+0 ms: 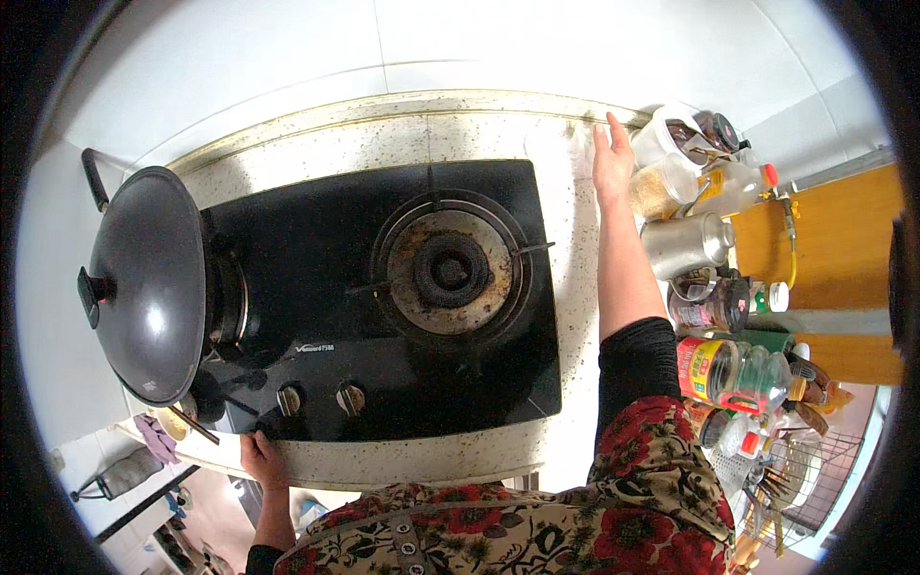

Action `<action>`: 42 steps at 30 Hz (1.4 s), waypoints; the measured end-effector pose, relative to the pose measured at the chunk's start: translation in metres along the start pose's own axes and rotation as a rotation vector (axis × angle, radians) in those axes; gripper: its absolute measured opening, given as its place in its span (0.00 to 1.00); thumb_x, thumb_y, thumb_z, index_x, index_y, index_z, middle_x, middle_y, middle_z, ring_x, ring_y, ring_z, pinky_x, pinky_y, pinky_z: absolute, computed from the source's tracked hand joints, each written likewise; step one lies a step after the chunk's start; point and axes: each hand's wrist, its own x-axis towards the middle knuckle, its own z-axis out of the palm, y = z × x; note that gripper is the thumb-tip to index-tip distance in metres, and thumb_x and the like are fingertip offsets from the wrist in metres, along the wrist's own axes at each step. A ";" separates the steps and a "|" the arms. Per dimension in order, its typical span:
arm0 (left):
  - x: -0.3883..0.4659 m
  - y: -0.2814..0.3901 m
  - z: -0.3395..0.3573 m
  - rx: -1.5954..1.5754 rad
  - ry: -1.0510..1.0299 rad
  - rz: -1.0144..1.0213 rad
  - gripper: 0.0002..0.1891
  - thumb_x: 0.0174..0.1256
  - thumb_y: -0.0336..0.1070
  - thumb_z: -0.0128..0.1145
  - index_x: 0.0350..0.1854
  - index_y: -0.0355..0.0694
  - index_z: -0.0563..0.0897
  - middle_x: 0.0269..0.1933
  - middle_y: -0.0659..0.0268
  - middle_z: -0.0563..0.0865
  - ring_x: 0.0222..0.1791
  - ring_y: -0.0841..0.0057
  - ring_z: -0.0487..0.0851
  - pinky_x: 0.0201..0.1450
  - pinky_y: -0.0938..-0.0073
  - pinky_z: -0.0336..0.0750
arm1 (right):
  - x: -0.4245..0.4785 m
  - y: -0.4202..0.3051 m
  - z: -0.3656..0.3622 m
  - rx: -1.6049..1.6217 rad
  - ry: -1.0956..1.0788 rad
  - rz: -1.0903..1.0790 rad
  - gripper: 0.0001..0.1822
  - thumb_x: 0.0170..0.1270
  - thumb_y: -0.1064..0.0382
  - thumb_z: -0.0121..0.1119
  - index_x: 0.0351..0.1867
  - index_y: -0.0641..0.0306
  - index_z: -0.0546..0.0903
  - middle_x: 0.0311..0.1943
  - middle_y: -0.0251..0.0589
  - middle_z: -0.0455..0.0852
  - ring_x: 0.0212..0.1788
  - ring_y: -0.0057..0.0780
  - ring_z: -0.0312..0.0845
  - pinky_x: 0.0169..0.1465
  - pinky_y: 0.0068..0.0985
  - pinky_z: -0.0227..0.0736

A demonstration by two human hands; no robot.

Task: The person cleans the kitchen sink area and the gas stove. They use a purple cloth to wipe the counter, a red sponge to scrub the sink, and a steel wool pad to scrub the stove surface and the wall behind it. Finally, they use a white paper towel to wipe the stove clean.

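Observation:
A black glass gas cooktop (309, 251) lies before me on a speckled stone counter (402, 460). My left hand (264, 461) rests at the counter's front edge, its fingertips by the cooktop's front left part; whether it grips the edge cannot be told. Further back, my right hand (613, 164) reaches past the cooktop's right side with fingers extended and nothing in it. Right beside it stand a white plastic tub (652, 140) and a clear jar of pale grains (658, 188). The right burner (451, 269) is bare, with brown stains on its metal dish.
A dark domed wok lid (151, 287) tops a pan at the left burner. Two control knobs (351, 399) sit up front. Along the right stand a metal canister (683, 244), a large oil bottle (740, 374), several jars and a wire rack (819, 474). A tiled wall (302, 43) bounds the back.

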 end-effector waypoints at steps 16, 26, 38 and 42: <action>0.002 -0.007 -0.005 -0.047 0.007 0.117 0.10 0.66 0.35 0.52 0.26 0.36 0.74 0.24 0.55 0.75 0.24 0.56 0.73 0.28 0.61 0.65 | -0.007 -0.043 0.090 -0.841 -0.418 -0.195 0.10 0.55 0.57 0.58 0.31 0.56 0.87 0.32 0.49 0.86 0.39 0.46 0.83 0.45 0.36 0.77; -0.003 -0.012 -0.007 -0.159 -0.022 0.001 0.08 0.63 0.34 0.54 0.27 0.37 0.76 0.25 0.56 0.77 0.27 0.56 0.76 0.31 0.60 0.68 | -0.034 -0.093 0.176 -0.879 -0.510 -0.312 0.09 0.52 0.57 0.60 0.32 0.52 0.88 0.34 0.47 0.86 0.39 0.45 0.83 0.46 0.34 0.77; 0.004 -0.015 -0.017 -0.214 -0.033 0.117 0.05 0.57 0.31 0.57 0.25 0.38 0.76 0.25 0.57 0.78 0.27 0.57 0.76 0.31 0.60 0.68 | -0.078 -0.147 0.248 -1.071 -0.502 -0.492 0.10 0.48 0.60 0.63 0.32 0.61 0.86 0.32 0.49 0.86 0.38 0.42 0.83 0.45 0.32 0.77; 0.005 -0.013 -0.017 -0.246 -0.037 0.187 0.03 0.55 0.30 0.58 0.26 0.38 0.78 0.26 0.57 0.79 0.28 0.56 0.77 0.32 0.60 0.69 | -0.066 -0.159 0.226 -0.550 -0.714 -0.125 0.05 0.51 0.66 0.61 0.29 0.64 0.83 0.31 0.40 0.87 0.35 0.31 0.84 0.39 0.29 0.77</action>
